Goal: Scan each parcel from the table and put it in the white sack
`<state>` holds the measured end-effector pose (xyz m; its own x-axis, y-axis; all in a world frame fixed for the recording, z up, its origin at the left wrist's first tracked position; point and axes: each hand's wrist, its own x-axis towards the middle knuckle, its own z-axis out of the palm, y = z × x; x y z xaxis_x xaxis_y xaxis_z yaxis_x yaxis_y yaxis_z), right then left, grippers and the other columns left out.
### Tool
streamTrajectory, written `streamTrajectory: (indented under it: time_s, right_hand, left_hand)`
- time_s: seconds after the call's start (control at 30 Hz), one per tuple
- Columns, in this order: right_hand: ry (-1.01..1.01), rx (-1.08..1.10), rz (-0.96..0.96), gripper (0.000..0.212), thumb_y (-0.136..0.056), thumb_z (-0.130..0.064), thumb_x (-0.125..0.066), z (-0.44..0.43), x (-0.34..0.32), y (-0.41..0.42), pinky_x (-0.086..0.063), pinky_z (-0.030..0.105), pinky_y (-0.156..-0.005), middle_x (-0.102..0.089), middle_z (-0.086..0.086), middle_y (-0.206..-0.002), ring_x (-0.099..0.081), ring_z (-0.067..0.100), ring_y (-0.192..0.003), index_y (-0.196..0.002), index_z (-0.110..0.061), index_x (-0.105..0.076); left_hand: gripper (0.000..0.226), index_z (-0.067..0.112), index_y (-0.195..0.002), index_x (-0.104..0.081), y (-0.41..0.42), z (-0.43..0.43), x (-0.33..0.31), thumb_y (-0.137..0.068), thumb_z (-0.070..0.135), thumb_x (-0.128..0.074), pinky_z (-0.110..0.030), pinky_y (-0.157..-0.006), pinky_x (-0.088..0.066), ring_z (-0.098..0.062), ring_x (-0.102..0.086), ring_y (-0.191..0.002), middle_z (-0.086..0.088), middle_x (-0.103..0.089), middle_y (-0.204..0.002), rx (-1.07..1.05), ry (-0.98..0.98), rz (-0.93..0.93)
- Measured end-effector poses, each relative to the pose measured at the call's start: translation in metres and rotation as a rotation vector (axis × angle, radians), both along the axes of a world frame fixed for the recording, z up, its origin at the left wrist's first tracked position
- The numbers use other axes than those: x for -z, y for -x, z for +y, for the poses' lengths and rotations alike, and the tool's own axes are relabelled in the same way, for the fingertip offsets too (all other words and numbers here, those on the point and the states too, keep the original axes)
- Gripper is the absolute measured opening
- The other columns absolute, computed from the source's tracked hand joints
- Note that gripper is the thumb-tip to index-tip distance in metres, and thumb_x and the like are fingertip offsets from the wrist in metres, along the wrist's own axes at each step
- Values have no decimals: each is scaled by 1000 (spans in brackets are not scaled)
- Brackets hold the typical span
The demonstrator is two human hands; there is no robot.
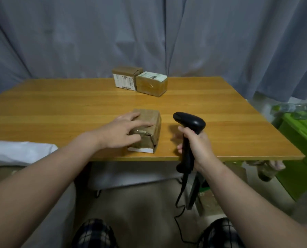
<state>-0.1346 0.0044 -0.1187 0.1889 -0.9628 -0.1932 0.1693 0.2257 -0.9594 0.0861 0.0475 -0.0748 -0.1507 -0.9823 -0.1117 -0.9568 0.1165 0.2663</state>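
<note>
Nearest: right hand [196, 145] wrapped firmly round the handle of a black scanner [190, 122], matte moulded plastic, pistol-shaped, rounded head tipped forward, thin cable dropping below the wrist. Just to its left, left hand [124, 130] flat and spread, fingers straight, resting on top of the near parcel [150, 122] and gripping nothing. Parcel itself: a small squat box of brown card under glossy tape, crumpled and torn at the corner by the fingertips, a white label strip showing only along the bottom of the near face. Set close to the front edge of the wooden worktop [59, 111] (smooth, striped grain, slight sheen). Likely trouble from here: a failed read, judging by the label facing down and away from the scanner's head; a slide off the near edge under a careless push from a flat palm on slick tape; a snag of the hanging cable on a knee. Left of and below the left forearm: white sack [18, 152], soft and rumpled, only partly in view, mouth not visible. Well beyond both hands, at the far edge, two more boxes touching side by side: far left parcel [125, 77] with a printed label on its front, far right parcel [151, 85] with a label on top. Behind, a grey pleated curtain [220, 42].
</note>
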Motion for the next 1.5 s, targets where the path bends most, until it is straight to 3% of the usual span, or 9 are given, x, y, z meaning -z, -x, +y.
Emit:
streamTrajectory:
  time_s: [0.1,0.27,0.43,0.6,0.7,0.87,1.1,1.23,1.5]
  right_hand:
    - [5,25,-48,22,-91,-19,-63,14,9,-12,-43,24,-47,-64,14,-83,-48,14,-47,-110,-10,-61]
    - [108,99,38,24,-91,-21,-61,18,19,-16,-43,24,-49,-61,10,-72,-50,12,-50,-107,-3,-62]
    - [183,79,156,22,-90,-20,-63,19,24,-17,-42,16,-43,-59,9,-65,-50,4,-42,-96,1,-59]
    - [204,66,198,20,-89,-21,-63,14,25,-19,-42,20,-44,-55,4,-58,-49,7,-42,-96,-2,-59]
    - [206,51,201,17,-89,-20,-63,12,26,-20,-43,24,-46,-56,5,-58,-50,10,-43,-90,-3,-60]
    - [242,56,219,16,-89,-18,-64,11,28,-21,-42,25,-46,-53,1,-52,-49,9,-40,-78,-8,-57]
    - [248,47,184,16,-89,-17,-64,11,30,-18,-42,18,-43,-53,1,-53,-48,7,-40,-86,-2,-59]
    - [290,29,218,18,-86,-16,-68,18,28,-16,-41,18,-45,-54,4,-55,-48,6,-40,-83,0,-60]
    - [470,-148,233,23,-85,-19,-72,58,7,-27,-43,24,-44,-59,12,-54,-57,18,-40,-72,-2,-65]
  left_hand:
    - [60,45,-134,-38,7,13,4,-80,71,-47,-41,-111,-32,-33,-29,-139,-9,-16,-157,-173,24,36]
    - [41,26,-113,-43,26,20,13,-86,53,-59,-39,-91,-47,-31,-51,-107,-9,-36,-128,-361,229,100]
    - [11,25,-101,-49,21,22,7,-97,35,-48,-25,-60,-40,-14,-54,-84,-5,-53,-107,-484,141,897]
    - [27,17,-124,-50,2,14,12,-99,26,-47,-33,-84,-48,-16,-55,-100,-8,-55,-122,-583,301,590]
    - [48,24,-135,-45,7,14,6,-95,50,-47,-40,-99,-44,-23,-48,-118,-11,-46,-135,-514,434,348]
    - [82,28,-142,-30,30,8,3,-78,74,-51,-41,-93,-44,-31,-44,-121,-13,-46,-132,-482,191,-105]
    - [64,16,-139,-23,16,20,23,-88,8,-62,-13,-72,-49,-9,-59,-91,-13,-53,-126,-553,301,911]
    - [102,40,-148,-4,2,35,36,-79,19,-76,-46,-101,-46,-26,-53,-120,-9,-43,-136,-516,309,887]
    - [124,48,-144,21,-1,43,40,-75,25,-80,-46,-115,-25,-27,-30,-138,-11,-20,-152,-489,332,680]
